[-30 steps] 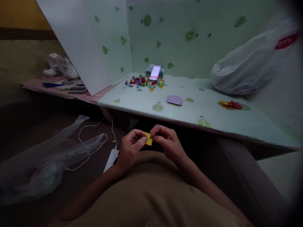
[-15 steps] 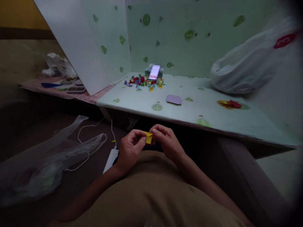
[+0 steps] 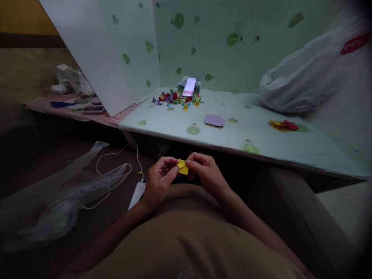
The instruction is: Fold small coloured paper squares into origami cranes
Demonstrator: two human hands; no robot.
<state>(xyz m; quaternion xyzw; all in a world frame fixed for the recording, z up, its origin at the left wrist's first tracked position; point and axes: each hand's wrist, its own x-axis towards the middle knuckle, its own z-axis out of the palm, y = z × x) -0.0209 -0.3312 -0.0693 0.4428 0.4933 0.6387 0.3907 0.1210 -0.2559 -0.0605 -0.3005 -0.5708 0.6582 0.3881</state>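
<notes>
A small folded piece of yellow paper is held between my two hands, above my lap and in front of the table edge. My left hand pinches its left side between thumb and fingers. On the other side, the thumb and forefinger of my right hand grip its upper right corner. A flap stands partly raised on the paper's upper side. Folded paper cranes in several colours lie grouped at the back of the table. Nearer to me is a stack of purple paper sheets.
On the patterned table a lit phone leans behind the cranes. Red and yellow paper pieces lie at right by a white plastic bag. Down at left are a clear plastic bag and a white power strip.
The yellow paper has been turned and a flap on it now shows raised. My right fingers have shifted slightly along its edge; both hands still hold it.
</notes>
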